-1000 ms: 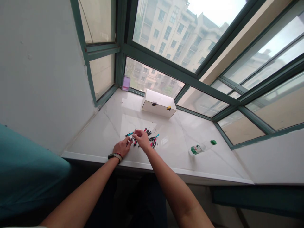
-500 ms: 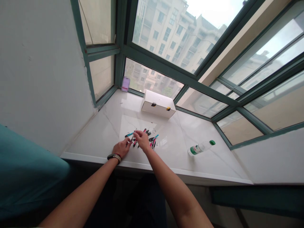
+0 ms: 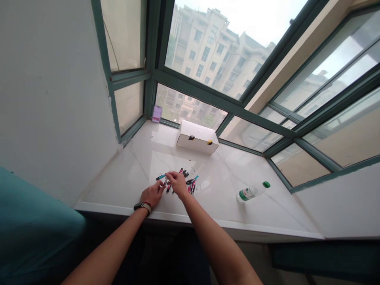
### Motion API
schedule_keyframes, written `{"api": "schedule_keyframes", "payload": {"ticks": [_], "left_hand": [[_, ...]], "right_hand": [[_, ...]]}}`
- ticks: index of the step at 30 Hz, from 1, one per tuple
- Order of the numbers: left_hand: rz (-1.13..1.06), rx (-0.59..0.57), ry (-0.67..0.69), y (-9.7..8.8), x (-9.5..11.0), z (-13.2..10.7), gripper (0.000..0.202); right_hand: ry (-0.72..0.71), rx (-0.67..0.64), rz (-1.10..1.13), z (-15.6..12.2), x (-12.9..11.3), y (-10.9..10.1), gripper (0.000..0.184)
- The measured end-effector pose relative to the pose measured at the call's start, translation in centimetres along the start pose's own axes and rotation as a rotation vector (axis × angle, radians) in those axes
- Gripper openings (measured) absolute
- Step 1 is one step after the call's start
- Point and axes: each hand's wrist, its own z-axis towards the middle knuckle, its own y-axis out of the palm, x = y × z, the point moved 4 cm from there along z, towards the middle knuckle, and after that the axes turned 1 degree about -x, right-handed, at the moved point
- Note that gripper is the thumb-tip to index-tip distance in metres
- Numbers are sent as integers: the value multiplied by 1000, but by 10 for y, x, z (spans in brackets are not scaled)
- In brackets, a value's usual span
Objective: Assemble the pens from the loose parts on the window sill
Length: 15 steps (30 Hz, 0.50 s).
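My left hand (image 3: pixel 152 194), with a watch on its wrist, rests near the counter's front edge. Its thumb and fingers pinch a slim, greyish pen barrel (image 3: pixel 165 181) that stands tilted. Just above it, my right hand (image 3: pixel 177 184) is closed, fingertips together at the barrel's upper end; whether they grip a smaller part is too fine to see. A blue and black pen (image 3: pixel 160 177) lies beyond the left fingertips. Right of my right hand lie black, red and blue pen parts (image 3: pixel 192 185), with more black pieces (image 3: pixel 185 173) behind it.
A white box (image 3: pixel 197 136) with black and yellow tabs stands at the back by the window. To the right is a clear bottle (image 3: pixel 251 192) with a green cap. A blurred purple item (image 3: pixel 157 114) is in the far left corner. The white counter (image 3: pixel 208 213) has a raised front edge.
The view has tipped up slightly, so everything sits lower in the picture. My right hand has shifted a little left at the barrel's top; the left keeps its pinch.
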Motion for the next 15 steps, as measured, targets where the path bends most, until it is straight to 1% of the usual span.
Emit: {"api": "schedule_keyframes", "payload": {"ticks": [4, 10, 15], "left_hand": [[-1, -7, -6, 2, -2, 1, 30], [0, -20, 3, 2, -1, 1, 30], [19, -19, -8, 0, 1, 0, 35]], "right_hand": [[44, 31, 80, -1, 6, 4, 31], [51, 107, 98, -4, 15, 8, 27], [61, 101, 202, -1, 23, 12, 29]]}}
